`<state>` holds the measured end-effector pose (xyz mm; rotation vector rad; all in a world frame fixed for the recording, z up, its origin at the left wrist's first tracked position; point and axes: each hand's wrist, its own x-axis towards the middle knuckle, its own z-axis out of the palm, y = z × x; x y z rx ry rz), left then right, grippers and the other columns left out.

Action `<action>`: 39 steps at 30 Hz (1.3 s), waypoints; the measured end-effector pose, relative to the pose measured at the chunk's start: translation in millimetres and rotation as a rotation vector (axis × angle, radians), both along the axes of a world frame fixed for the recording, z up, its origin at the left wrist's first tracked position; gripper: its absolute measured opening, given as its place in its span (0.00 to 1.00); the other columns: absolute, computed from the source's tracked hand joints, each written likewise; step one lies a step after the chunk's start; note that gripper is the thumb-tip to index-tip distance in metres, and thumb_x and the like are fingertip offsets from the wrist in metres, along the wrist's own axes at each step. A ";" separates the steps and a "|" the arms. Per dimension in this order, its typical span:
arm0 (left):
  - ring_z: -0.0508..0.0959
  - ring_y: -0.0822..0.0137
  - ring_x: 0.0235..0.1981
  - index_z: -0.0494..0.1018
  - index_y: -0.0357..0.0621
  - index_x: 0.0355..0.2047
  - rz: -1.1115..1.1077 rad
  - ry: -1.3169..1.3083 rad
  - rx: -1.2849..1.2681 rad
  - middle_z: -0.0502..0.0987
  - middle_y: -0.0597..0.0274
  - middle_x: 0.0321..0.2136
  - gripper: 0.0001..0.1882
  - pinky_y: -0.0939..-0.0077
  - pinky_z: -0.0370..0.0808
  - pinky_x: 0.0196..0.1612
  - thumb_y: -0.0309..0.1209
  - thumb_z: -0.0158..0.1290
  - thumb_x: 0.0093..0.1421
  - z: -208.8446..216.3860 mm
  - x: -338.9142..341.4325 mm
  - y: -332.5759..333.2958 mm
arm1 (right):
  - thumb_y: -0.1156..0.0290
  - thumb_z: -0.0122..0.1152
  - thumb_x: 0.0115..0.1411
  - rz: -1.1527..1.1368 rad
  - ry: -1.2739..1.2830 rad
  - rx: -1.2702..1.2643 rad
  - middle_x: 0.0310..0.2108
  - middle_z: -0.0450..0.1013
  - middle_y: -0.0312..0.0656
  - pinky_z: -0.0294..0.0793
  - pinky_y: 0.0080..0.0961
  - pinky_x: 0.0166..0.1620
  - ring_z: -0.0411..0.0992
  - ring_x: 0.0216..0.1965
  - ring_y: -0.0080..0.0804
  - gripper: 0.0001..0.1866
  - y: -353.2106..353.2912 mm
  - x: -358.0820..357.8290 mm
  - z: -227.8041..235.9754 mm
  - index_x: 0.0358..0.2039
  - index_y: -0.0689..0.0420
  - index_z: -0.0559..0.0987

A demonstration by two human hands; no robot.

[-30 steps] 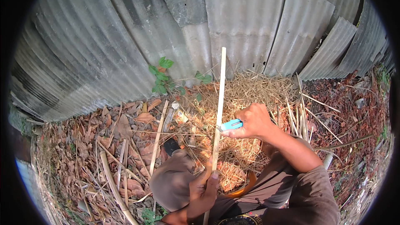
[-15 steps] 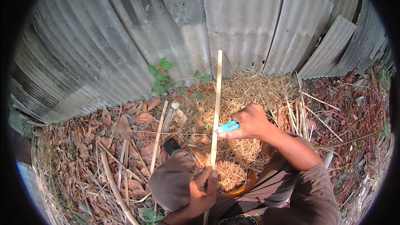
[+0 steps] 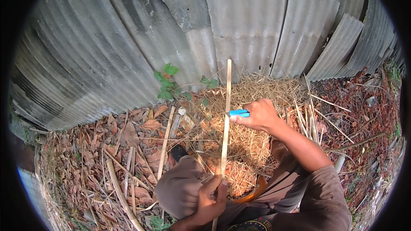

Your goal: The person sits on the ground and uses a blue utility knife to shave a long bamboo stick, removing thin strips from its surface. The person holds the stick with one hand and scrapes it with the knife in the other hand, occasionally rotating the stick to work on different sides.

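A long, pale bamboo strip [image 3: 227, 90] stands nearly upright in the picture, its far end before the metal fence. My left hand [image 3: 211, 197] is closed around its lower part, close to my body. In my right hand [image 3: 260, 115] is a blue-handled utility knife [image 3: 239, 113], gripped in a fist with the thumb along it. The knife's front end meets the strip about midway along; the blade itself is hard to make out. Below the knife, pale shavings [image 3: 244, 164] lie heaped between my legs.
A fence of grey corrugated sheets [image 3: 248, 21] stands ahead. Dry leaves [image 3: 150, 124] and bamboo sticks [image 3: 117, 184] cover the ground on the left. More cut strips [image 3: 310, 119] lie on the right. A green plant [image 3: 167, 83] grows at the fence's foot. Something curved and orange [image 3: 252, 192] lies by my leg.
The knife in my right hand has moved up the strip, away from my left hand. The strip's far end sits slightly lower and further right in the picture. My left hand keeps its grip.
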<state>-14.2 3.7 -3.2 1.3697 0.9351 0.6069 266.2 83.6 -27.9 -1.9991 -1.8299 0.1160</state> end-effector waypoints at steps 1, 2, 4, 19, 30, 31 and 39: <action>0.63 0.82 0.19 0.67 0.34 0.26 -0.030 -0.005 0.039 0.64 0.69 0.16 0.08 0.80 0.58 0.20 0.22 0.45 0.63 -0.2 1.0 -1.2 | 0.23 0.44 0.48 -0.153 0.093 -0.194 0.08 0.68 0.46 0.70 0.39 0.22 0.71 0.14 0.44 0.45 11.0 15.9 11.8 0.11 0.59 0.77; 0.63 0.81 0.18 0.67 0.35 0.26 -0.065 -0.014 0.084 0.64 0.68 0.16 0.08 0.80 0.58 0.20 0.22 0.46 0.63 -0.2 2.9 -3.1 | 0.24 0.43 0.49 -0.217 0.088 -0.167 0.09 0.69 0.47 0.70 0.40 0.24 0.72 0.17 0.45 0.45 21.1 33.1 14.0 0.12 0.60 0.77; 0.63 0.80 0.17 0.67 0.35 0.25 -0.125 -0.018 0.161 0.64 0.67 0.15 0.08 0.79 0.58 0.19 0.21 0.46 0.62 -2.2 8.0 -5.7 | 0.25 0.42 0.51 -0.338 0.056 -0.118 0.12 0.70 0.49 0.71 0.42 0.28 0.74 0.20 0.46 0.45 34.5 65.2 -0.3 0.12 0.62 0.77; 0.61 0.86 0.20 0.61 0.37 0.60 0.047 -0.112 0.006 0.67 0.74 0.23 0.23 0.91 0.60 0.22 0.24 0.46 0.65 2.8 7.5 12.9 | 0.28 0.55 0.46 0.219 0.078 -0.063 0.06 0.64 0.41 0.68 0.35 0.19 0.68 0.11 0.39 0.38 -36.9 -25.1 35.9 0.09 0.56 0.74; 0.60 0.86 0.20 0.60 0.39 0.61 0.019 -0.059 -0.096 0.65 0.76 0.21 0.24 0.91 0.58 0.22 0.24 0.46 0.65 10.5 7.2 5.9 | 0.30 0.56 0.46 0.112 0.031 0.029 0.06 0.64 0.43 0.68 0.34 0.20 0.70 0.13 0.44 0.36 -16.8 -17.5 18.9 0.10 0.55 0.77; 0.60 0.86 0.17 0.59 0.40 0.62 0.033 -0.074 -0.081 0.66 0.75 0.20 0.24 0.90 0.59 0.19 0.26 0.46 0.65 7.0 6.2 7.2 | 0.29 0.56 0.46 0.203 0.029 0.073 0.05 0.63 0.43 0.67 0.34 0.18 0.70 0.12 0.43 0.37 -29.1 -31.2 14.3 0.08 0.55 0.76; 0.60 0.84 0.22 0.61 0.37 0.60 0.024 0.023 0.070 0.65 0.74 0.21 0.22 0.87 0.59 0.24 0.24 0.45 0.66 10.0 5.0 7.6 | 0.26 0.57 0.40 0.212 -0.033 0.098 0.04 0.63 0.39 0.64 0.31 0.14 0.66 0.08 0.39 0.37 -9.9 -21.6 13.2 0.08 0.53 0.75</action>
